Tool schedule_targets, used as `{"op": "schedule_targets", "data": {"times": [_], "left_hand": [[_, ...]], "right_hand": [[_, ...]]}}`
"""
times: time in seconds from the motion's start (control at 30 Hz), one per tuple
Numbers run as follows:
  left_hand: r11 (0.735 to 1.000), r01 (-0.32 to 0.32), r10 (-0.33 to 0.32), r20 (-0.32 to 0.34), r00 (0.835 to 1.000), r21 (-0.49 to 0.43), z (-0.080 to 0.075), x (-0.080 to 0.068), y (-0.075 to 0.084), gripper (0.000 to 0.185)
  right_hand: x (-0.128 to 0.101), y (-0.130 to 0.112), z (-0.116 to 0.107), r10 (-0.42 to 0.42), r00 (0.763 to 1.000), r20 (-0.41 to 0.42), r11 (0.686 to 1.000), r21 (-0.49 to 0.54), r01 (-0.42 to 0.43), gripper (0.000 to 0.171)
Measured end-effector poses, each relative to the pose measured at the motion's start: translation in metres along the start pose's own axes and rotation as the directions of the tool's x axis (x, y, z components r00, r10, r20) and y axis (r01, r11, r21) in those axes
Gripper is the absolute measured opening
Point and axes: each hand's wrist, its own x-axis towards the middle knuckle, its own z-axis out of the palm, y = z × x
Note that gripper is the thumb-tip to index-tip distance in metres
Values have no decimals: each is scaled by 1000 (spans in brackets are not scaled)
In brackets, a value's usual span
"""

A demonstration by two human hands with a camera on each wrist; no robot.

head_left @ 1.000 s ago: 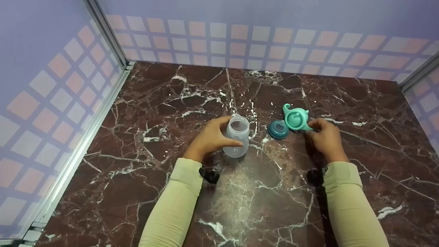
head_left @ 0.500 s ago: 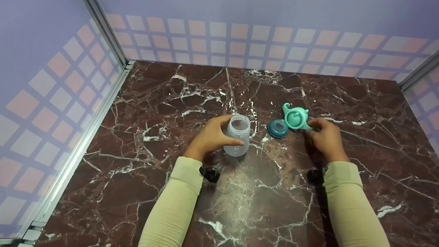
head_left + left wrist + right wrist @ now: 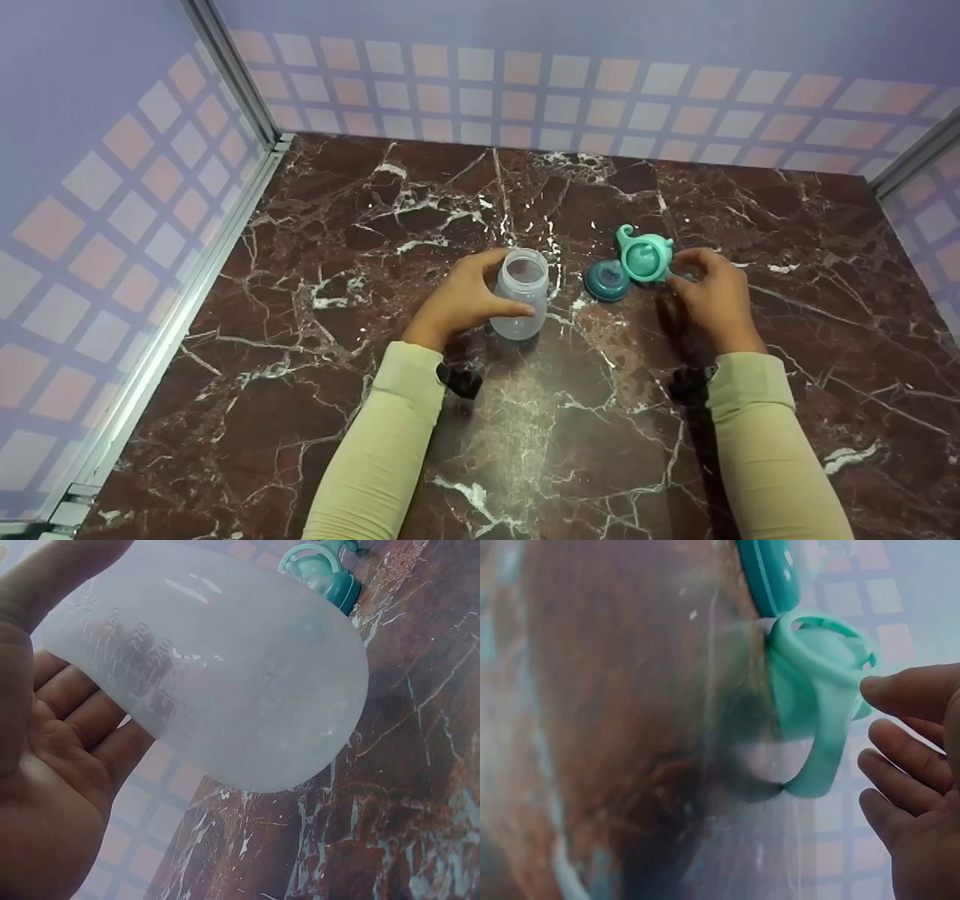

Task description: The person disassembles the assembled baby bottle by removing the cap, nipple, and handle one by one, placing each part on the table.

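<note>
Faintly, bottle (image 3: 225,667) graduations: 200, 300.

Right hand (image 3: 919,787) with fingers (image 3: 900,694) out loose, just beside a light green handle ring (image 3: 817,701). Not clear if touching. Above the ring, a darker teal cap (image 3: 769,574). Blurry brown table (image 3: 615,727) underneath.

I am counting one clear bottle (image 3: 519,295) standing near the middle, one light-green handled ring (image 3: 645,257) to its right, and one dark-teal cap (image 3: 607,281) lying between them. Two hands are showing, left hand (image 3: 457,301) and right hand (image 3: 712,296).
</note>
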Motion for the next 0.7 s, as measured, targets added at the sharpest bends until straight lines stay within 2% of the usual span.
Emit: {"op": "schedule_targets", "data": {"times": [0.23,0.4,0.7], "left_hand": [[999,-16,16,-4,1000,-35,0,-1,0,71],[1000,-20,19,-14,1000,-8,-1,-1,1,70],[999,-13,14,-30,999,47,-1,-2,2,70]], "right_hand": [[-2,-12,-3,-43,999,-19,999,19,43,36],[-4,-20,-4,-83,996,-23,996,32,83,41],[-9,-33,-7,-76,997,15,992,103,74,51]]}}
